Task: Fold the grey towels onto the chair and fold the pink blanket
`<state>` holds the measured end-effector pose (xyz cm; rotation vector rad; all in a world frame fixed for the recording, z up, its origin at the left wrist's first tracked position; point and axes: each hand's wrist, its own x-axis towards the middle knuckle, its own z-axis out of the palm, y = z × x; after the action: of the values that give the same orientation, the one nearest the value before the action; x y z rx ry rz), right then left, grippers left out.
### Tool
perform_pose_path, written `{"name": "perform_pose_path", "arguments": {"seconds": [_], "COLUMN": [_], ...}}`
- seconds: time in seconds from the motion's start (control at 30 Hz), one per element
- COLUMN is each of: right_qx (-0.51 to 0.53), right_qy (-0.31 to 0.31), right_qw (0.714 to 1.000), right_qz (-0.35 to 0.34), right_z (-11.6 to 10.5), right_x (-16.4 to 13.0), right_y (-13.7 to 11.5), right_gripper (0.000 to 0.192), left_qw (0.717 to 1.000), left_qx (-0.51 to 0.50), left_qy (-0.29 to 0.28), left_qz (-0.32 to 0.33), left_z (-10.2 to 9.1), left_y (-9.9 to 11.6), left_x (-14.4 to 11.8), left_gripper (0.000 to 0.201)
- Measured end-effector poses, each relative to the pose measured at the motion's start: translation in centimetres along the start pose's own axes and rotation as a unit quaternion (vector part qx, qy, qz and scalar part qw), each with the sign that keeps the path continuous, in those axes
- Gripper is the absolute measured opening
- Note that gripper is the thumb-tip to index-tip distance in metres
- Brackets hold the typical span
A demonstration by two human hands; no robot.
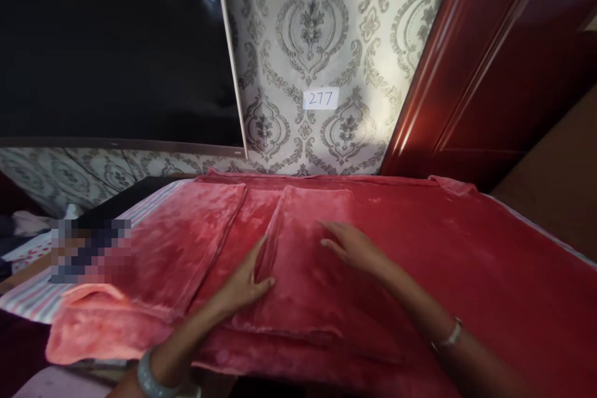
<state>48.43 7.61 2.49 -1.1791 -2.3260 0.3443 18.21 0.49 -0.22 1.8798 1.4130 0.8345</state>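
Observation:
A plush red blanket [448,273] is spread over the table, and a folded piece of the same plush cloth [303,292] lies on it in front of me. Along that piece's left edge is my left hand [247,280], its thumb and fingers apart. My right hand [349,245] rests on or just over the folded piece near its right side, fingers stretched out and slightly blurred. Neither hand grips anything that I can see. To the left lies another folded plush section [186,242], with a lighter pink flap [107,323] hanging at the front left corner.
A striped cloth [32,292] shows under the blanket at the left. Behind stand a large dark television [116,50] and a patterned wall with a paper label [321,98] reading 277. A dark red wooden door [480,62] rises at the right. A pixelated patch hides something at the left.

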Motion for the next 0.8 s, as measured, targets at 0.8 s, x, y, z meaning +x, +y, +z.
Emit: {"name": "perform_pose_path", "arguments": {"seconds": [0.8], "right_qx": [-0.04], "right_qy": [0.024], "right_qw": [0.991], "right_qz": [0.128], "right_z": [8.5], "right_x": [23.9], "right_y": [4.4], "right_gripper": [0.032], "left_qw": [0.993], "left_qx": [0.095], "left_qy": [0.057], "left_qz": [0.034], "left_z": [2.5], "left_y": [-4.0], "left_x": [-4.9], "left_gripper": [0.097]}}
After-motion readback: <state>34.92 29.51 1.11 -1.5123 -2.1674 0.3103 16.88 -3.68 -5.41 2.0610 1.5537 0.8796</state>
